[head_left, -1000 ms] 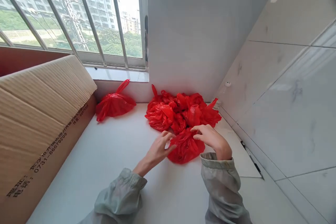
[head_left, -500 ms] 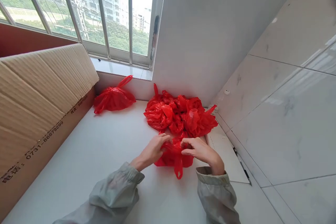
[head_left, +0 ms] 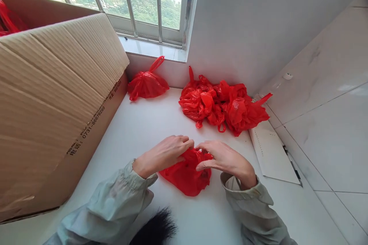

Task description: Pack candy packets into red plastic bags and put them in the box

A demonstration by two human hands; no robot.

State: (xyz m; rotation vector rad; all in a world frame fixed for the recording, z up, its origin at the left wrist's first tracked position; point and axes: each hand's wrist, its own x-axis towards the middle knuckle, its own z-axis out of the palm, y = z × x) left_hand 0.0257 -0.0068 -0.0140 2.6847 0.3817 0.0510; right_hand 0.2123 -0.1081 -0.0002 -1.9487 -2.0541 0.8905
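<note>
A small red plastic bag (head_left: 186,174) lies on the white table (head_left: 149,122) right in front of me. My left hand (head_left: 163,153) pinches its top from the left, fingers closed on the plastic. My right hand (head_left: 225,159) grips the same top from the right, fingertips meeting the left hand's. Both sleeves are pale green. Behind the hands, a pile of several filled red bags (head_left: 224,103) rests against the wall.
A single tied red bag (head_left: 147,83) sits under the window sill. A large open cardboard box (head_left: 54,95) stands along the left, with something red inside (head_left: 7,19). A flat white sheet (head_left: 270,151) lies at the right beside the tiled wall.
My hands pulled the red bag away from the pile toward me and closed together on its top. The view tipped down and nearer to the table.
</note>
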